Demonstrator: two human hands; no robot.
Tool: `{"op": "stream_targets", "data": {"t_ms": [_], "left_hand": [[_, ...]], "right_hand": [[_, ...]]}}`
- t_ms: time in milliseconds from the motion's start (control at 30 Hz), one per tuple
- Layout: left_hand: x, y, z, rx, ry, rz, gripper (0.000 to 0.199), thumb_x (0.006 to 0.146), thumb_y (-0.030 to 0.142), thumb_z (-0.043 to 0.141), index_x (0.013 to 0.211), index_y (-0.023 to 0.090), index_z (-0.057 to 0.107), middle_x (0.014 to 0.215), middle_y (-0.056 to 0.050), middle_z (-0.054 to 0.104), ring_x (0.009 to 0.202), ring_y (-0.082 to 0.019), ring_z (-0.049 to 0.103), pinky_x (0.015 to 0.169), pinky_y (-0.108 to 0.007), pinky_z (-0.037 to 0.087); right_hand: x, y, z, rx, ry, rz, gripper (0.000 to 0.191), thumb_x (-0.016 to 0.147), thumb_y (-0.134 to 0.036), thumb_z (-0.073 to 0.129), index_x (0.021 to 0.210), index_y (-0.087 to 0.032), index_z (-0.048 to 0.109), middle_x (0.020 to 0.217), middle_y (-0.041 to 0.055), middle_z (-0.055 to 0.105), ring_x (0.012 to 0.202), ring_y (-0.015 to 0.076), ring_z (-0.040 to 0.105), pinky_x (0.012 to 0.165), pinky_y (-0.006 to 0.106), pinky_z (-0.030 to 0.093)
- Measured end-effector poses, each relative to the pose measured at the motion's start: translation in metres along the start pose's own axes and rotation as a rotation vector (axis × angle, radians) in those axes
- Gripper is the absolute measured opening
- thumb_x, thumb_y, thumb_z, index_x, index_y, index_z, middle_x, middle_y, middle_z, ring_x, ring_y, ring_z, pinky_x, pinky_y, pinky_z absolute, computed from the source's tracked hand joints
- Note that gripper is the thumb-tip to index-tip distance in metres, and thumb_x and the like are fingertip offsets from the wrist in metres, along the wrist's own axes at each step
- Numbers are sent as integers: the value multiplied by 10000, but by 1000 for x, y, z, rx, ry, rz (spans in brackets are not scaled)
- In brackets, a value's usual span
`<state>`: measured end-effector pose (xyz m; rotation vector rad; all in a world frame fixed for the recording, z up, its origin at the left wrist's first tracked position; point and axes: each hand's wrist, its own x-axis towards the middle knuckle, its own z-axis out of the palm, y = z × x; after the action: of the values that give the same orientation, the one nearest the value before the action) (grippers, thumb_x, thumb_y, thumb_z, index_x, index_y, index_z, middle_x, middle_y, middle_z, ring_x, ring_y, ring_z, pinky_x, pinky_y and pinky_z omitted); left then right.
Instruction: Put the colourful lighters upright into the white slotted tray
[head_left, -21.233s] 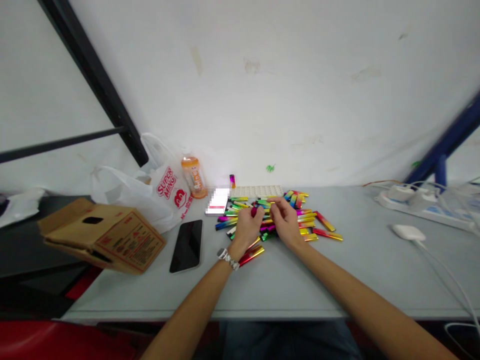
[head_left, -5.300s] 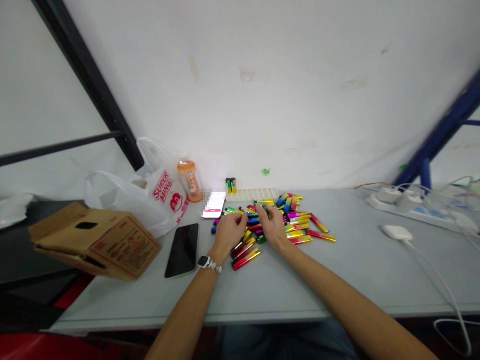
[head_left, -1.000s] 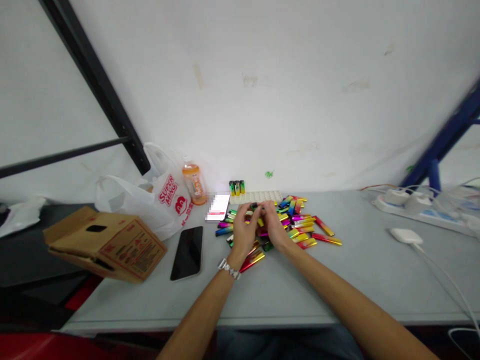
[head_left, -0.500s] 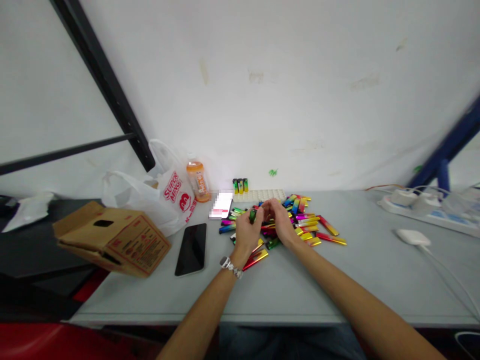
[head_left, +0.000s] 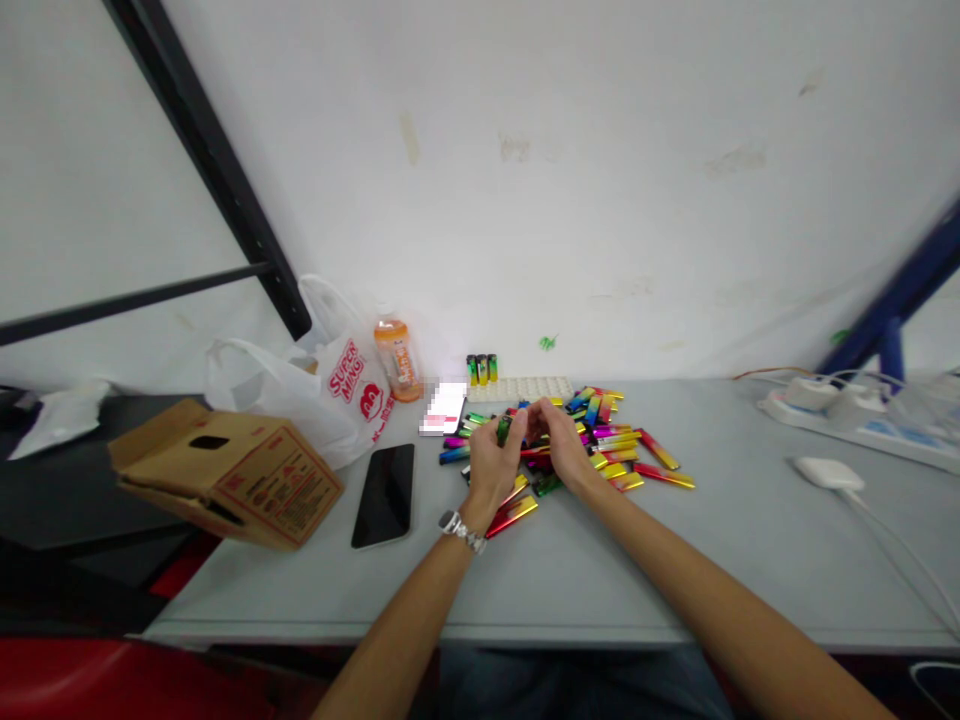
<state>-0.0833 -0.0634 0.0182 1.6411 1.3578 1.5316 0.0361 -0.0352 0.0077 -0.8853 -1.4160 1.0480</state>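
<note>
Several colourful lighters (head_left: 615,455) lie in a loose pile on the grey table. Over the pile's left part, my left hand (head_left: 495,455) is closed on a green lighter (head_left: 504,430). My right hand (head_left: 562,440) is just to its right, fingers curled towards the left hand; what its fingertips hold, if anything, is hidden. Behind the pile lies a cream tray with a grid of holes (head_left: 525,389). Three green and yellow lighters (head_left: 482,369) stand upright in a row at the tray's left end.
On the left are a cardboard box (head_left: 255,475), a plastic bag (head_left: 330,400), an orange bottle (head_left: 397,360), a black phone (head_left: 384,496) and a lit phone (head_left: 444,408). A white charger (head_left: 829,473) and power strip (head_left: 900,438) lie right.
The hands stay nearly in place, with only a slight shift of the fingers around the green lighter. The whole view has shifted very slightly.
</note>
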Motion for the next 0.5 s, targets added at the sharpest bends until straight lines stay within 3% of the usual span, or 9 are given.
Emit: {"op": "stream_targets", "data": {"t_ms": [300,500], "left_hand": [[4,-4,-1,138,-4,-16,371,873,403,444,572,187,468,544,25,486,566,-120,440,566,-256,311],[2,0,-2,95,-29,-8,416,899,466,460,602,178,495,563,22,504,579,-119,446,577,-255,332]], "right_hand": [[0,1,1,-8,-10,16,615,914,-720,350,790,-193,642,698,34,618,658,184,556,655,318,475],[-4,-7,1,-54,-5,-39,485,925,-641,428,761,-215,590,703,14,580,675,178,538,658,306,456]]}}
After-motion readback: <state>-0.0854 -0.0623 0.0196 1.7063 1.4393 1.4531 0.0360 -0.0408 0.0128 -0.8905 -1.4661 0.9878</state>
